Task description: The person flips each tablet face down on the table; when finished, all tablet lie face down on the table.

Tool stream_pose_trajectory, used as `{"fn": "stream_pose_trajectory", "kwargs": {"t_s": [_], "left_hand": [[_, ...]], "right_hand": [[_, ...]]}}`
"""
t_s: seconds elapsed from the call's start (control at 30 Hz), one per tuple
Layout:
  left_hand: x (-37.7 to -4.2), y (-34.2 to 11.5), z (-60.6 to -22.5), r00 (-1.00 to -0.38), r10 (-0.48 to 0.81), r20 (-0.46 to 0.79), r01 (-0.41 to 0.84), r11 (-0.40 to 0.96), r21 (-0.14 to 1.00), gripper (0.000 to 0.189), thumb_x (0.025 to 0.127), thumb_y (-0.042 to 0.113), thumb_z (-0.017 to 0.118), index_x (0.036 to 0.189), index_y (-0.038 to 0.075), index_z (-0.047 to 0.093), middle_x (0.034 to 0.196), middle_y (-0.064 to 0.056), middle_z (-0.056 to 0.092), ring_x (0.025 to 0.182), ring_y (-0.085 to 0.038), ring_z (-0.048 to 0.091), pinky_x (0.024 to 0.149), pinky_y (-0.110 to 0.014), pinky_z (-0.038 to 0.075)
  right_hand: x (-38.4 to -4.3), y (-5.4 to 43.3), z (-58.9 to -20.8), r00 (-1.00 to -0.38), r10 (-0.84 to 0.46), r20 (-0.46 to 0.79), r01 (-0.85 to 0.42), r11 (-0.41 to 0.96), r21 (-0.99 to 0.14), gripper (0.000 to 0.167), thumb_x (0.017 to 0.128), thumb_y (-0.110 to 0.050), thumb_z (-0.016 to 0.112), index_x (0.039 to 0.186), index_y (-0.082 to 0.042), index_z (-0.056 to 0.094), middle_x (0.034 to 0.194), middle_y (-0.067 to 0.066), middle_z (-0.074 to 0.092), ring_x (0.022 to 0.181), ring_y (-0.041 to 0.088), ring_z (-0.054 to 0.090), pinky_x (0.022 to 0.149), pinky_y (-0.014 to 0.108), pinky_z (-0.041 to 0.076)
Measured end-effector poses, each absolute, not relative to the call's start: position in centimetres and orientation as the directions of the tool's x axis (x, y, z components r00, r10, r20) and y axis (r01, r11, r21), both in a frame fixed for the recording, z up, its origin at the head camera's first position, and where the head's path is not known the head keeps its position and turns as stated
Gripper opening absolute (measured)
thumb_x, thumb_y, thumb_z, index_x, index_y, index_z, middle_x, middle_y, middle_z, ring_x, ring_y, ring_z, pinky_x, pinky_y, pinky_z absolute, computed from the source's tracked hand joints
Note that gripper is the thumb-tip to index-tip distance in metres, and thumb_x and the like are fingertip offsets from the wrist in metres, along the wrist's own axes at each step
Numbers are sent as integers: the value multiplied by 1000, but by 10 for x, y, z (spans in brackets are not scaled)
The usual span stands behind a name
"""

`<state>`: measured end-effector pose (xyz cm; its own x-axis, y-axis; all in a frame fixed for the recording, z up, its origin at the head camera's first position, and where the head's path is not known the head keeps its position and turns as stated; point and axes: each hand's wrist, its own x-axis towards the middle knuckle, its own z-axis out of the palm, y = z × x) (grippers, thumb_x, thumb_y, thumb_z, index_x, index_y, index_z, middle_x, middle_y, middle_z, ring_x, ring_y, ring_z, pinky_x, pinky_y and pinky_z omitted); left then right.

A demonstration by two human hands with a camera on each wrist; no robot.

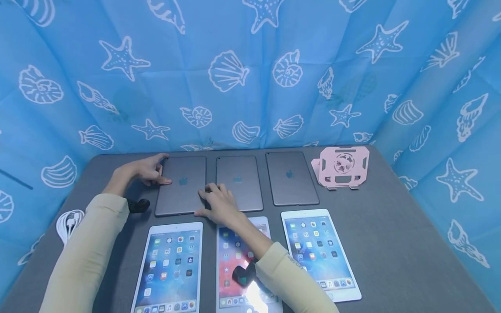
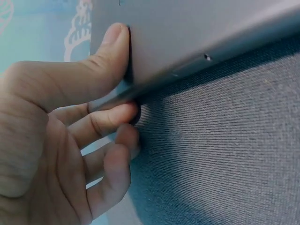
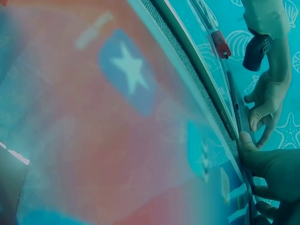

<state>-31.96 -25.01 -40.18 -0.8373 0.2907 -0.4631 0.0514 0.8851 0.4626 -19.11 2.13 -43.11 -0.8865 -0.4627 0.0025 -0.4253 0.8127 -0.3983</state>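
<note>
Face down at the back left lies a dark grey tablet (image 1: pixel 184 174) with a logo on its back. My left hand (image 1: pixel 148 169) grips its left edge: the thumb rests on the back, the index finger reaches to the far corner. In the left wrist view the other fingers of this hand (image 2: pixel 61 122) bend beside the edge of the tablet (image 2: pixel 178 33). My right hand (image 1: pixel 220 202) holds the same tablet at its lower right corner, thumb at the near edge, fingers bent at the right side. In the right wrist view, the right hand (image 3: pixel 276 173) appears low at the right.
Two more grey tablets (image 1: pixel 244 182) (image 1: pixel 292 178) lie face down to the right, beside a pink stand (image 1: pixel 344 167). In front are three lit white tablets (image 1: pixel 168 269) (image 1: pixel 224 269) (image 1: pixel 318 252); my right forearm crosses over the middle one. A coiled white cable (image 1: pixel 68 224) lies at the left edge.
</note>
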Motion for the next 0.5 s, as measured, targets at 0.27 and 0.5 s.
{"fn": "stream_pose_trajectory", "kwargs": {"t_s": [0.27, 0.5], "left_hand": [[-320, -252, -408, -848, 285, -447, 90, 908, 408, 113, 89, 45, 77, 163, 0, 4, 84, -14, 54, 81, -26, 61, 74, -43, 61], [-318, -254, -409, -846, 312, -433, 111, 896, 429, 111, 91, 45, 75, 164, 2, 3, 66, 2, 45, 63, -15, 49, 66, -35, 56]], "right_hand": [[-194, 21, -434, -886, -463, 7, -425, 808, -409, 71, 92, -51, 71, 152, -19, 50, 157, 6, 47, 141, 28, 43, 106, 39, 43], [-191, 27, -434, -876, -482, 20, -441, 783, -439, 66, 94, -46, 71, 150, -17, 52, 156, 8, 48, 143, 30, 42, 110, 44, 42]]}}
